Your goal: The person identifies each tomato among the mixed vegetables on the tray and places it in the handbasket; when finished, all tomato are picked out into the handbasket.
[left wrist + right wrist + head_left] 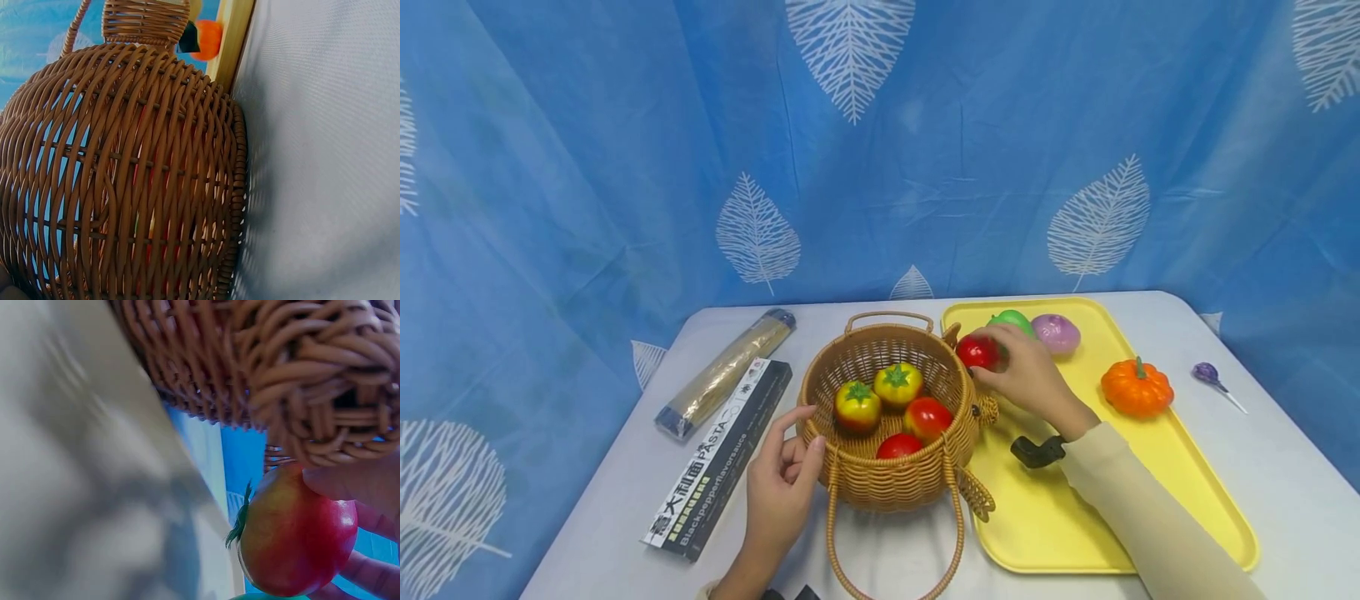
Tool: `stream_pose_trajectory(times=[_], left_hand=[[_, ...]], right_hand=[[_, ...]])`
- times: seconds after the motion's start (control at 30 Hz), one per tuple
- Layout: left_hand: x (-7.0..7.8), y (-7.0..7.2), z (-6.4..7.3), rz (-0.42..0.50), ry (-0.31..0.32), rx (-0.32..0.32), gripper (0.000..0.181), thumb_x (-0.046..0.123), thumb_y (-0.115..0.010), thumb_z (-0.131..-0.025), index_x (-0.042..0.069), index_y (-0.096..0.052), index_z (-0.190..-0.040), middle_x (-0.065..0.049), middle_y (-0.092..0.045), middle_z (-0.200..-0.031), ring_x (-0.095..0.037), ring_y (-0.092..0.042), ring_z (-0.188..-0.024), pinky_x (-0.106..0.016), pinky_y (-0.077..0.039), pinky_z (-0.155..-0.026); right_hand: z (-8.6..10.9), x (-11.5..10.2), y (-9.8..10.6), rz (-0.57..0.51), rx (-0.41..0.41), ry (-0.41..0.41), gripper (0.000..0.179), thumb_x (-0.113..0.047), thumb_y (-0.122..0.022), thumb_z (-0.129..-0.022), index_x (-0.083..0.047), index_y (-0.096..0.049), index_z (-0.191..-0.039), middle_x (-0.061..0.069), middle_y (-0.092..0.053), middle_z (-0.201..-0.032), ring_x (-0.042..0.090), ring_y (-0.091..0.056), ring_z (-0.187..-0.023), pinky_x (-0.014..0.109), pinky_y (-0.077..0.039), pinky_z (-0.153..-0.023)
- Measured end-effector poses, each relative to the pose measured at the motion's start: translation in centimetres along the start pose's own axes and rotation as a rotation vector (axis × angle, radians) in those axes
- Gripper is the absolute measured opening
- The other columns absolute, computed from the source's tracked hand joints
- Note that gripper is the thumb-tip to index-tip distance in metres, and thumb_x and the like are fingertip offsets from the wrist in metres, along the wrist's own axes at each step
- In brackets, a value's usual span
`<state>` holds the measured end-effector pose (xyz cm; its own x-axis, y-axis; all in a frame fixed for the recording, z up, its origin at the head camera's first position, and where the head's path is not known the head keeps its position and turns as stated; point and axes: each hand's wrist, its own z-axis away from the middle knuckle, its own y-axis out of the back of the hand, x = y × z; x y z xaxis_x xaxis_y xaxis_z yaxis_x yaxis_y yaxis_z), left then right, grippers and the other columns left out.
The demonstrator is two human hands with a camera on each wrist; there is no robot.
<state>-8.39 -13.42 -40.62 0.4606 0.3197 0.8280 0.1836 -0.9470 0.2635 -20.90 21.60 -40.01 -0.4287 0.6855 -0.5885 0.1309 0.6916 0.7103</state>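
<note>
A brown wicker basket [895, 479] holds several red and yellow-red toy tomatoes [857, 407] with green tops. My left hand [782, 475] is at its left rim, thumb and index finger apart and touching the edge. The basket's woven side [144, 175] fills much of the left wrist view, which hardly shows that hand. Right of the basket, my right hand [1026, 371] grips a red toy tomato [977, 352] above the tray's edge. In the right wrist view this tomato [297, 534] has a green stem, with thumb and fingers around its far side.
A yellow tray [1180, 500] carries a green toy vegetable [1013, 320], a purple onion [1056, 333] and an orange pumpkin [1137, 388]. Left of the basket lie a black-and-white pasta box [718, 458] and a pack of spaghetti [726, 371]. A small purple-headed item [1206, 373] lies at right.
</note>
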Motion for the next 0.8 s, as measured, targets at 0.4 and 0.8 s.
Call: stream_pose_trajectory(times=[0.4,0.8], left_hand=[[0.1,0.0,0.0,0.015,0.006,-0.001,0.037,0.001,-0.065,-0.099,0.012,-0.06,-0.134,0.004,-0.035,-0.059,-0.002,-0.03,-0.048,-0.02,-0.028,-0.039],[0.1,-0.1,0.1,0.013,-0.005,0.001,0.037,0.0,-0.065,-0.099,0.01,-0.06,-0.134,0.005,-0.034,-0.059,-0.002,-0.03,-0.048,-0.02,-0.028,-0.04]], right_hand=[[-0.3,-0.4,2.3,-0.208,0.041,-0.068,0.046,-0.013,-0.084,-0.086,-0.004,-0.065,-0.128,0.015,-0.059,-0.131,0.035,-0.059,-0.118,0.041,-0.057,-0.086],[-0.2,-2.2,3.5,-0.256,0.142,-0.019,0.046,-0.01,-0.085,-0.085,-0.005,-0.068,-0.127,0.009,-0.061,-0.131,0.027,-0.062,-0.117,0.027,-0.057,-0.083]])
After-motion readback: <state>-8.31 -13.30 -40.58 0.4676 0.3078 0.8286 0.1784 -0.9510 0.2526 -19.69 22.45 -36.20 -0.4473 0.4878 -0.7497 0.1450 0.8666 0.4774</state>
